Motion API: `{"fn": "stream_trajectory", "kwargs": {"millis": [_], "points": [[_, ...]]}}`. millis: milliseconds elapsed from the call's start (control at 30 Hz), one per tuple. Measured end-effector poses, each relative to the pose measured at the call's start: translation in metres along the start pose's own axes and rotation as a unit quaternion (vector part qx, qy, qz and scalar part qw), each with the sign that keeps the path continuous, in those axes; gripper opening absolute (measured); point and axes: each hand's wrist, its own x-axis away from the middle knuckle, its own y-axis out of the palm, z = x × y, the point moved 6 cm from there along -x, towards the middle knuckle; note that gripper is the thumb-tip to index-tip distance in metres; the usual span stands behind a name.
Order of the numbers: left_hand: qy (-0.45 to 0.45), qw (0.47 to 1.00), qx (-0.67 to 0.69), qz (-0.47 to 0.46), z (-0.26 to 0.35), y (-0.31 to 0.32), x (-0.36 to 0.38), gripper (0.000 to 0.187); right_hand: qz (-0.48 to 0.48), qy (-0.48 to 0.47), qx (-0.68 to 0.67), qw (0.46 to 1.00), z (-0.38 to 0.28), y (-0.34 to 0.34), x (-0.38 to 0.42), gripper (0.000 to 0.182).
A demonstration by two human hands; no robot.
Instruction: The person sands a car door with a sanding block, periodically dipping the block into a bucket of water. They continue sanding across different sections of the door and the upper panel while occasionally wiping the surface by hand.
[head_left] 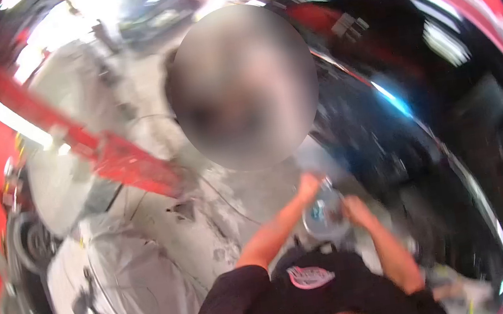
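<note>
Both of my hands are out in front of my black shirt at a clear, round container point(325, 216) with a bluish patch on it, perhaps a jug or bottle. My left hand point(310, 185) is closed at its upper end, beside a small pale part that may be a cap or neck. On the container's right side, my right hand point(354, 209) is curled against it. Motion blur hides the fingers' exact grip and the container's contents.
A glossy black car point(388, 125) fills the right side, close to my right arm. To the left stands a red post point(130, 164) with a cable on the concrete floor point(231, 192) near it. Pale covered forms point(126, 271) lie at far left. A blurred disc masks the centre.
</note>
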Motion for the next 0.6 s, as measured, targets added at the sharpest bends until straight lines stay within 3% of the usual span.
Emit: {"fn": "stream_trajectory", "kwargs": {"millis": [33,67,100,133,167,267,333,367,433,467,533,567,600], "points": [[0.038,0.991,-0.130,0.015,-0.023,0.016,-0.019,0.029,-0.058,0.050,0.023,0.997,-0.012,-0.018,-0.005,0.031],[0.100,0.954,-0.282,0.002,-0.008,0.015,-0.032,0.026,-0.057,0.044,-0.024,0.997,0.014,-0.006,-0.008,0.039],[0.076,0.994,-0.004,0.076,0.019,0.000,-0.034,0.023,-0.103,0.079,0.000,0.992,0.000,-0.037,-0.005,0.023],[-0.198,0.958,0.198,0.064,0.065,-0.010,-0.034,0.025,-0.051,0.030,0.040,0.997,0.009,-0.043,-0.003,0.025],[-0.143,0.947,0.254,0.132,0.074,-0.003,-0.047,0.024,-0.065,0.038,0.010,0.997,0.009,-0.061,0.001,0.027],[-0.149,0.963,0.201,0.104,0.088,0.021,-0.080,0.022,-0.050,0.045,-0.030,0.997,0.039,-0.094,0.016,0.031],[-0.010,0.990,-0.033,0.134,0.160,0.021,-0.097,0.020,-0.029,0.045,-0.025,0.998,0.075,-0.096,0.020,0.035],[-0.017,0.991,-0.041,0.127,0.170,0.030,-0.107,0.020,-0.032,0.048,-0.037,0.998,0.086,-0.097,0.023,0.035],[0.157,0.961,-0.178,0.139,0.210,0.045,-0.129,0.019,-0.048,0.074,-0.040,0.995,0.108,-0.101,0.029,0.036],[0.155,0.962,-0.182,0.131,0.222,0.051,-0.140,0.019,-0.043,0.068,-0.058,0.995,0.115,-0.105,0.033,0.036],[0.269,0.933,-0.214,0.102,0.268,0.065,-0.159,0.027,-0.037,0.073,-0.077,0.994,0.124,-0.110,0.038,0.035],[0.271,0.934,-0.212,0.092,0.279,0.069,-0.171,0.027,-0.032,0.075,-0.087,0.993,0.126,-0.111,0.041,0.035],[0.329,0.910,-0.235,0.089,0.294,0.074,-0.180,0.028,-0.029,0.084,-0.091,0.992,0.128,-0.110,0.043,0.035]]}}
